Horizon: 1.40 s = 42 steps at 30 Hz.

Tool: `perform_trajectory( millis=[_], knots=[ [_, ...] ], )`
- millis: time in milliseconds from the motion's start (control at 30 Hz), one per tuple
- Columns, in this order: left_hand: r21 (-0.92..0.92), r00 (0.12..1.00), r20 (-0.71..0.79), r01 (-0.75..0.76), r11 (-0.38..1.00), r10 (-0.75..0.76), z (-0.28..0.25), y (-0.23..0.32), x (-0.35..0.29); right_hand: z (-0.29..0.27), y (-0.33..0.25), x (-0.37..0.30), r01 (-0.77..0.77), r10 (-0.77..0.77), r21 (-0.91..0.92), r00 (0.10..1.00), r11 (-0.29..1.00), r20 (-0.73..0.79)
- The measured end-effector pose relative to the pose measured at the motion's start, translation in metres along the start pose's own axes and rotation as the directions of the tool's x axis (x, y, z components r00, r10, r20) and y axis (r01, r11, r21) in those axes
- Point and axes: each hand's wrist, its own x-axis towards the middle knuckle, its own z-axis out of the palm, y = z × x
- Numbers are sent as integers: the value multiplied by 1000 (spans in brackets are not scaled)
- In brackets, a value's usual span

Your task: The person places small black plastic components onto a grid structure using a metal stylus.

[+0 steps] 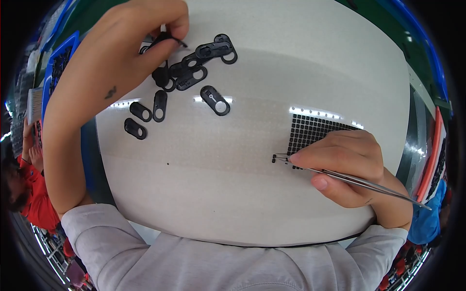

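Observation:
My right hand (347, 162) pinches metal tweezers (374, 184), whose tips point left. A tiny black square pad (274, 158) sits at those tips. Under and behind that hand lies a grid of small black square pads (310, 128), partly covered by my fingers. At the far left, my left hand (145, 36) is closed on a black plastic piece (164, 37), mostly hidden by the fingers. Beside it lies a loose pile of black oval plastic parts with round holes (191, 77). A single oval part (215, 101) lies apart, right of the pile.
Three more oval parts (159, 105) lie nearer me on the white table (233, 194). A blue bin (47, 92) with dark parts stands past the left edge. People in red (41, 203) and blue (429, 218) are at the sides. Lamp reflections cross the tabletop.

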Motion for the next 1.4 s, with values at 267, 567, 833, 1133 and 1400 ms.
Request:
perform_trajectory(
  millis=[267, 567, 833, 1133, 1400],
  knots=[
    [-732, 953, -43, 174, 658, -300, 8, 64, 2, -2, -1, 1, 39, -37, -42, 999, 998, 36],
    [-826, 878, 422, 475, 303, -225, 38, 72, 1, 0, -4, 4, -9, 10, -9, 999, 1000, 54],
    [-837, 894, 390, 445, 320, -222, 39, 67, -2, -3, -4, 9, -82, 69, 179, 994, 980, 81],
    [-857, 915, 344, 398, 327, -212, 40, 67, -2, 4, -8, 9, 21, -23, -20, 998, 1000, -63],
    [-858, 918, 340, 391, 332, -202, 41, 66, -3, 2, -8, 10, 52, -50, -84, 999, 995, 17]
  ],
)
